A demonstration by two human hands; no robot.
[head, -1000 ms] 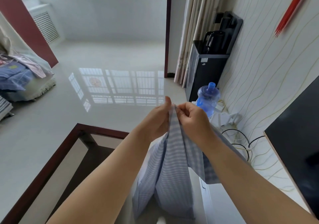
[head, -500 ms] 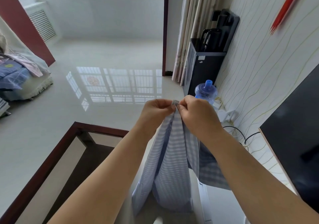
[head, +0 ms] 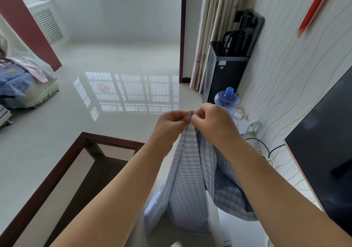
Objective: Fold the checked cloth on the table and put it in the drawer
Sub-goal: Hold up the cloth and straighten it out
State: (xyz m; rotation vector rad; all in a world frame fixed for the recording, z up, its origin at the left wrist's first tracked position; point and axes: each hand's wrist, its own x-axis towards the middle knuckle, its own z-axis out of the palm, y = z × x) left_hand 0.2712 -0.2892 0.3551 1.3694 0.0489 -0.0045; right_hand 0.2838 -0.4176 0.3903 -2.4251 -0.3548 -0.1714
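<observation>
The blue-and-white checked cloth [head: 188, 182] hangs in the air in front of me, doubled over in long vertical folds. My left hand [head: 169, 126] and my right hand [head: 213, 123] are pressed side by side at its top, each pinching an upper corner. The cloth's lower end dangles over the floor beside the table [head: 76, 163], whose dark wooden frame and glass top sit at the lower left. No drawer is in view.
A blue water jug [head: 226, 100] stands by the right wall, in front of a black dispenser with a kettle [head: 228, 64]. Cables and a power strip [head: 245, 126] lie along the wall. A dark screen [head: 323, 151] fills the right edge. A bed [head: 21, 83] is far left.
Both hands stay together at the cloth's top; they have shifted slightly in view as the head moved. The hanging cloth swung a little, its right flap lower.
</observation>
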